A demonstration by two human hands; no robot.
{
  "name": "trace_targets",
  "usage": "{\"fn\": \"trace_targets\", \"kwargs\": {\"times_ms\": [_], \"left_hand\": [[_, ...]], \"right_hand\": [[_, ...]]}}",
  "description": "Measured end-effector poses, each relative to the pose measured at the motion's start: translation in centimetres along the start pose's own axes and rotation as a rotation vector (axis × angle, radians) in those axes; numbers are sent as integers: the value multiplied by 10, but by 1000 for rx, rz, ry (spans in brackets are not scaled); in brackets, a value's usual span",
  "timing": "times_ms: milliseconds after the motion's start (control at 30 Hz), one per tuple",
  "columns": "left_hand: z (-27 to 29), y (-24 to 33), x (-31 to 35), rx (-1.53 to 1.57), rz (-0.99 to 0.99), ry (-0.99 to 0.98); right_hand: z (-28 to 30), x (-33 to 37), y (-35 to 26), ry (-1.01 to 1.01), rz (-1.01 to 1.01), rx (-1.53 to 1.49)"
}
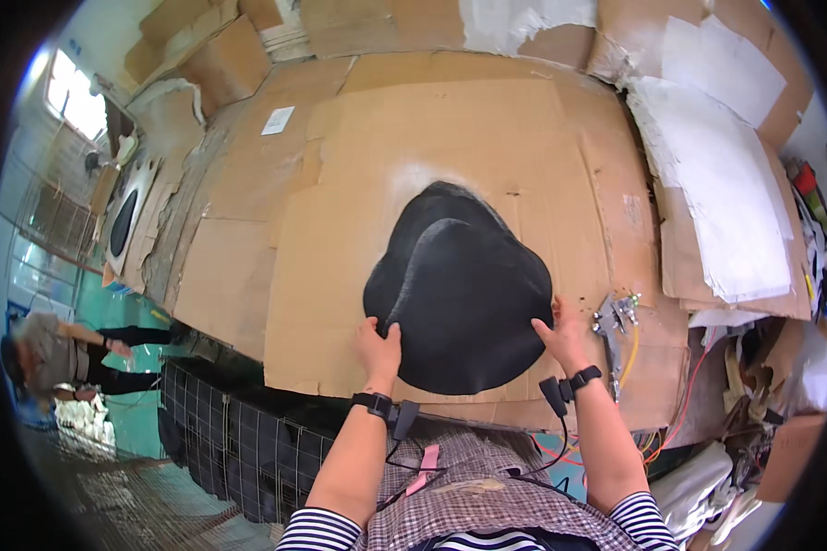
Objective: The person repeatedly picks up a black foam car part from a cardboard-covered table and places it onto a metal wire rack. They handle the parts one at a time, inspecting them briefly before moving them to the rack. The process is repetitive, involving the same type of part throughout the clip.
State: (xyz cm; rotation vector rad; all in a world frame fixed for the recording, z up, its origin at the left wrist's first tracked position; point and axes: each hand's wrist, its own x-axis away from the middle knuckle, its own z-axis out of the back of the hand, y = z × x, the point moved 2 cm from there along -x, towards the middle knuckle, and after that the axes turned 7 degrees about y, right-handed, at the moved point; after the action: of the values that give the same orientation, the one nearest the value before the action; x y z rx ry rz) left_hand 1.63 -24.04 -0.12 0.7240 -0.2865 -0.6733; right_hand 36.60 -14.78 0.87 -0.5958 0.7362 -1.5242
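A black, rounded, matte pad (473,308), wide at the near end and narrowing at the far end, lies on a cardboard-covered table (331,266). A grey curved line crosses it, and its left and far parts look like a second black layer underneath; I cannot tell if they are separate. My left hand (377,354) grips its near left edge with thumb and fingers. On the opposite side my right hand (566,336) pinches the right edge. Both wrists wear black straps with small devices.
Right of the pad lies a metal spray gun (613,319) with a yellow hose (630,358). Cardboard sheets and a white sheet (726,193) border the table. At the left are a wire-mesh rack (239,432), another black pad (125,223) and a person (50,354).
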Motion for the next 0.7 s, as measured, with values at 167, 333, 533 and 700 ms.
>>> {"fn": "trace_targets", "kwargs": {"times_ms": [167, 333, 533, 700], "left_hand": [[3, 7, 7, -47, 28, 4], [0, 3, 9, -9, 101, 13], [-8, -3, -4, 8, 124, -26], [-11, 27, -44, -13, 42, -88]], "right_hand": [[-20, -37, -6, -73, -142, 66], [-21, -71, -39, -41, -106, 147], [-27, -81, -42, -90, -20, 174], [-30, -81, -26, -107, -103, 176]]}}
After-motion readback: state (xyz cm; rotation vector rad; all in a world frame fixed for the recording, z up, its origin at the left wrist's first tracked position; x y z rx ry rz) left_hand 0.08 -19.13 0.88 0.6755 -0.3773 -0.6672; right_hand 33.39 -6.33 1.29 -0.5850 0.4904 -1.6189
